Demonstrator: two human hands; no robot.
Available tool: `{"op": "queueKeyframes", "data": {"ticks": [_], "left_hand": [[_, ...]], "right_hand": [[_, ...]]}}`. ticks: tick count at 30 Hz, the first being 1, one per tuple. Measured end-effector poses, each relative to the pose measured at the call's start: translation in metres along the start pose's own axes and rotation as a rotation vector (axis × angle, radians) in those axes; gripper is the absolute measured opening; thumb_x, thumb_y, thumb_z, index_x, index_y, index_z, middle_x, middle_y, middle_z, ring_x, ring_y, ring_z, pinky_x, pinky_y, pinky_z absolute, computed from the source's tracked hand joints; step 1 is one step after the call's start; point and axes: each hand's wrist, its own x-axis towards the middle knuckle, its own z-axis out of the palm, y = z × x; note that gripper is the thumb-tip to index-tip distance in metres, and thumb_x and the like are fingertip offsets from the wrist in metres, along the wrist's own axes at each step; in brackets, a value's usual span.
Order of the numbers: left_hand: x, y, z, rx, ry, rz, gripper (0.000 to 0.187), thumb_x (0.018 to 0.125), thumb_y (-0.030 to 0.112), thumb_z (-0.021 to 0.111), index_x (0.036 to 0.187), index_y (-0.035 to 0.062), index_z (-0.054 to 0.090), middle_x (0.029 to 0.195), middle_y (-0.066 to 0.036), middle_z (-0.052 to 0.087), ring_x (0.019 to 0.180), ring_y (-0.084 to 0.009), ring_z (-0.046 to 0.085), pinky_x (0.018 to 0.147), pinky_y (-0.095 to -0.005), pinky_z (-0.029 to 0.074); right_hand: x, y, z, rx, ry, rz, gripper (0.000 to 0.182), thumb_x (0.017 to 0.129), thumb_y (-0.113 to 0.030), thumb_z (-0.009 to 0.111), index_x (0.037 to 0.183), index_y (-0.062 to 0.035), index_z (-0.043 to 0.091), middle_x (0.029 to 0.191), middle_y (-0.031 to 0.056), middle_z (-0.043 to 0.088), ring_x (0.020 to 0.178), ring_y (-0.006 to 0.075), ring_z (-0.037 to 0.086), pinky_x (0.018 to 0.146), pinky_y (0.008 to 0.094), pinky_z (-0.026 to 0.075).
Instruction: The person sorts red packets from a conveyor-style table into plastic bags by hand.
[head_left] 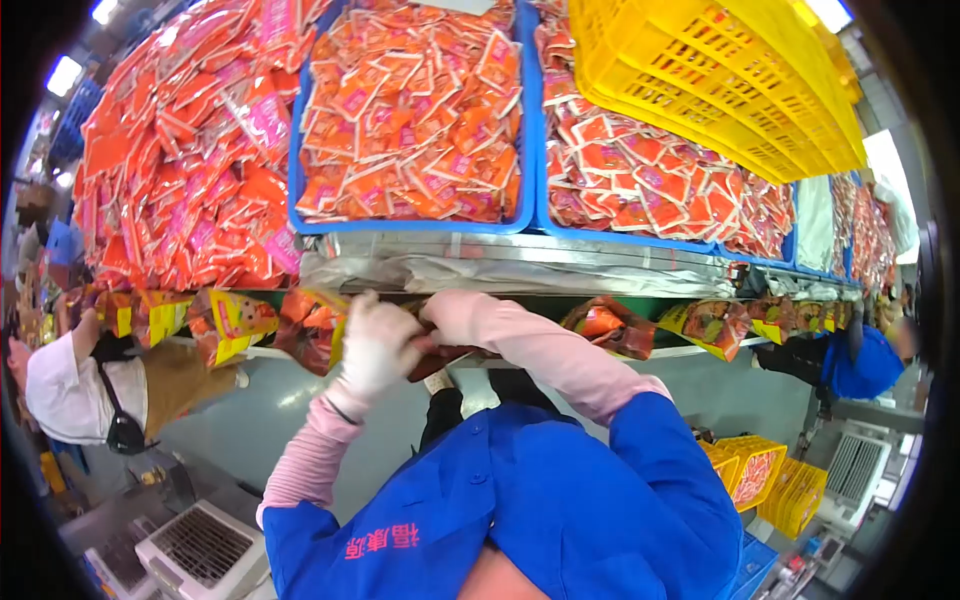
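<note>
My left hand (382, 340), in a white glove, is over the belt with its fingers curled at a dark reddish packaging bag (428, 362), which is mostly covered by my hands. My right hand (452, 318) reaches in from the right to the same bag; its fingers are largely hidden. Just left of my left hand stands an open printed bag (308, 330) with orange sachets inside. To the right of my right hand, another open bag (608, 325) shows an orange sachet in its mouth.
Blue crates (530, 150) full of orange sachets line the far side, beside a large sachet pile (190, 170). A yellow crate (720, 80) overhangs at upper right. Several more bags (705, 325) stand along the green belt. Other people (80, 385) stand at both ends.
</note>
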Motion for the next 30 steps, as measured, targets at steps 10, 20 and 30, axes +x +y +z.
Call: {"op": "queueKeyframes", "data": {"ticks": [10,20,30], "left_hand": [[0.153,-0.131,0.034,0.463,0.032,-0.594,0.029,0.082,0.026,0.072,0.106,0.0111,0.069,0.107,-0.013,0.07,0.107,-0.0301,0.064,0.092,-0.0483,0.043],[0.082,0.067,0.013,-0.819,-0.083,-0.073,0.02,0.084,-0.002,0.072,0.103,0.0028,0.072,0.102,-0.008,0.073,0.096,-0.0185,0.069,0.085,-0.0325,0.054],[0.048,0.084,0.073,-0.048,-0.276,0.288,0.049,0.07,0.041,0.081,0.104,0.0082,0.068,0.1,-0.007,0.068,0.105,-0.0262,0.064,0.112,-0.054,0.035]], "right_hand": [[0.02,0.261,-0.128,0.109,1.095,0.631,0.047,0.083,-0.032,0.071,0.124,-0.0102,0.068,0.12,0.0242,0.068,0.113,0.0377,0.066,0.1,0.0437,0.051],[-0.098,0.217,-0.082,0.233,1.134,0.387,0.03,0.085,-0.03,0.067,0.102,-0.0049,0.071,0.1,0.0253,0.07,0.096,0.0435,0.067,0.083,0.0502,0.052],[-0.156,0.153,0.008,1.241,0.921,-0.225,0.014,0.089,-0.014,0.074,0.095,-0.0098,0.062,0.078,0.0009,0.065,0.061,0.0065,0.058,0.059,0.0255,0.049]]}}
